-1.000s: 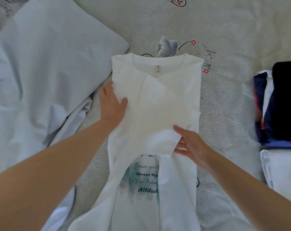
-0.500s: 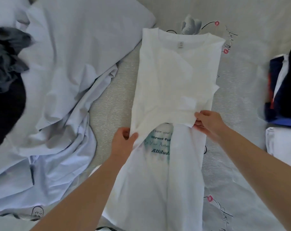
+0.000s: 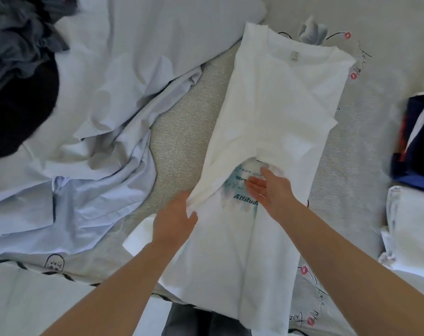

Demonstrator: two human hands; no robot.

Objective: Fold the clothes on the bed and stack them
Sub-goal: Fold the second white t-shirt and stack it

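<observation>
A white printed T-shirt [image 3: 274,112] lies lengthwise on the bed sheet [image 3: 177,132], collar toward 1 o'clock, sides folded in. The left hand [image 3: 174,221] pinches the folded left edge. The right hand [image 3: 271,187] lies flat, fingers straight, on the teal print. Folded clothes [image 3: 417,141] are stacked at 3 o'clock; a pale blue shirt [image 3: 89,151] sprawls at 9 o'clock.

Head cam, single view: looks fwd and down, close over bed [image 3: 181,122]

Bare bedsheet [image 3: 179,132] between shirt [image 3: 276,100] and pale-blue heap [image 3: 104,98]
</observation>
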